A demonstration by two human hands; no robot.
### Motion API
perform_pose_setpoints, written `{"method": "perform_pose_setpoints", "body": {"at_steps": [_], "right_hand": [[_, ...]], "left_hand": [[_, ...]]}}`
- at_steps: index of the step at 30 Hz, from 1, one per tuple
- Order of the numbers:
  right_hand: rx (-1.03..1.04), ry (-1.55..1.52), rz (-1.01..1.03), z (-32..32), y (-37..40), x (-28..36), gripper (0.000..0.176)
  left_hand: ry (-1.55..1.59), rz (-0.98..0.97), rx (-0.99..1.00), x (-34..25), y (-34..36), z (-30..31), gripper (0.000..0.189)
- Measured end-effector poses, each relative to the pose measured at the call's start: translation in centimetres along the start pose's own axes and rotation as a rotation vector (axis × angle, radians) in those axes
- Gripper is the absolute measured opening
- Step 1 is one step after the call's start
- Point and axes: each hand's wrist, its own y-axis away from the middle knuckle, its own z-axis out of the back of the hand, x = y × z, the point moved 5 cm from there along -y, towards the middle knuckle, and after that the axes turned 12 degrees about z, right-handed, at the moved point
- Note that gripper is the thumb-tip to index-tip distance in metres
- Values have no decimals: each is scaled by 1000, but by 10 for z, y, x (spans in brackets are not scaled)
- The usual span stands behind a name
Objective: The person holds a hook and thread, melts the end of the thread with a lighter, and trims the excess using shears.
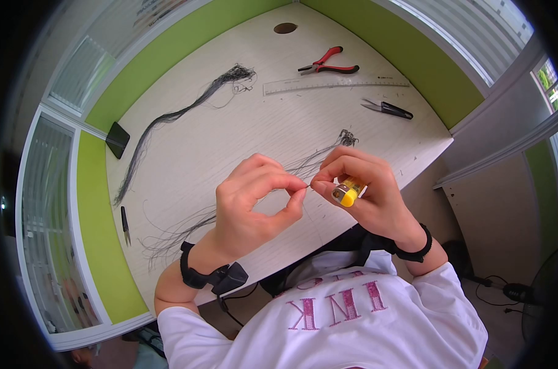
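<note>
Right at the fingertips, the left hand [245, 203] curls thumb and forefinger into a ring, tips pinched together on a short dark strand [308, 186], so fine that its ends are hard to make out. Just beside it, the right hand [377, 194] brings thumb and forefinger close to that same strand; whether they grip it too, I cannot tell. The right hand's other fingers fold around a yellow lighter [348, 192], its metal end showing and the rest hidden in the palm.

Beneath the hands runs a loose bundle of dark threads [184, 229], its middle covered by the left hand, its tangled end poking out beyond the right. Farther out, a second bundle [174, 114] snakes across the pale desk [187, 147], single threads blurring together.

Over to the far right lie red-handled pliers [328, 65], a clear ruler [335, 85] with unreadable markings, and black snips [387, 109]. Out left, a slim black tool [125, 225] sits near the edge; above it, a dark flat object [117, 141], hard to identify.
</note>
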Motion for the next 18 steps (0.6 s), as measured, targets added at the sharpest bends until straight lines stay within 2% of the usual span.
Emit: {"method": "perform_pose_setpoints", "body": {"at_steps": [4,10,18], "right_hand": [[-40,-108,-140,-3,3,-6,10],[-68,-169,-289,-4,6,-10,14],[-74,-153,-279,-5,6,-11,18]], "left_hand": [[-148,-152,-69,-5,3,0,19],[-204,-216,-90,-9,3,-1,22],[-238,-257,-126,-8,4,-3,21]]}}
